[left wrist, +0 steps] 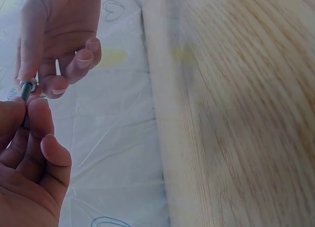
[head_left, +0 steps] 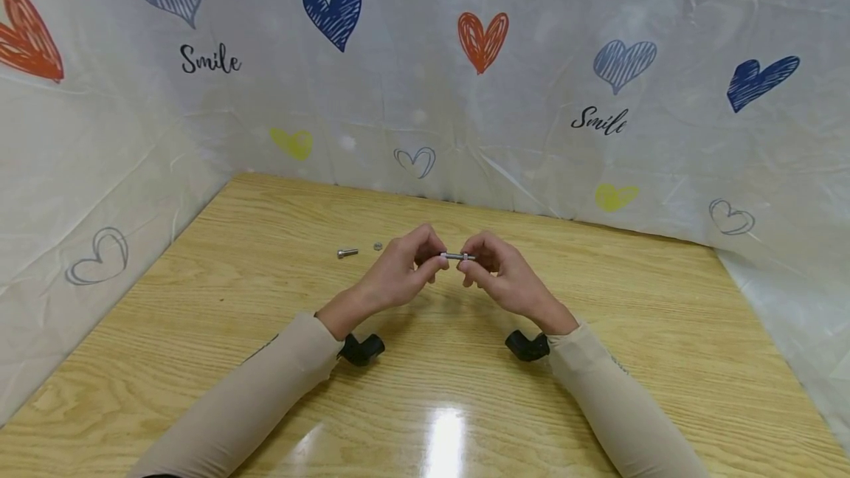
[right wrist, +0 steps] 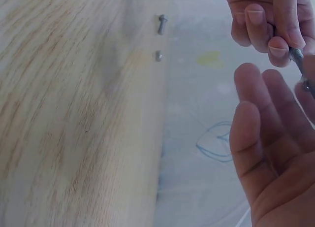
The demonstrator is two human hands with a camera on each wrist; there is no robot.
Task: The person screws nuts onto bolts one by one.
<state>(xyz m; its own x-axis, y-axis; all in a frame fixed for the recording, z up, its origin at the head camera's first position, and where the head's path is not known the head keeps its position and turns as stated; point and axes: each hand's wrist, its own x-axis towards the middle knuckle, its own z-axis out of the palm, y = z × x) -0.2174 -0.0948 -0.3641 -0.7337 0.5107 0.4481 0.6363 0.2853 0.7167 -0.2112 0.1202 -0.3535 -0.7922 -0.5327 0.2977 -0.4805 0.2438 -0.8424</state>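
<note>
Between the two hands a silver bolt [head_left: 454, 256] is held level above the table. My left hand [head_left: 405, 265] pinches its left end, the head end, between thumb and fingers. Toward the other end sits a hex nut [head_left: 466, 257] on the shank, which my right hand [head_left: 506, 275] pinches with thumb and forefinger. Bare thread of the bolt [left wrist: 26, 90] shows between the hands in the left wrist view. The right hand's other fingers [right wrist: 246, 126] are spread loosely in the right wrist view, and the bolt's tip is partly hidden by that hand.
Left of the hands, a second bolt [head_left: 347, 252] lies on the wooden table [head_left: 319, 404], with a loose nut [head_left: 378, 246] beside it. A white cloth [head_left: 412, 109] printed with hearts hangs behind the table. Black angled pieces [head_left: 361, 350] sit at both wrists.
</note>
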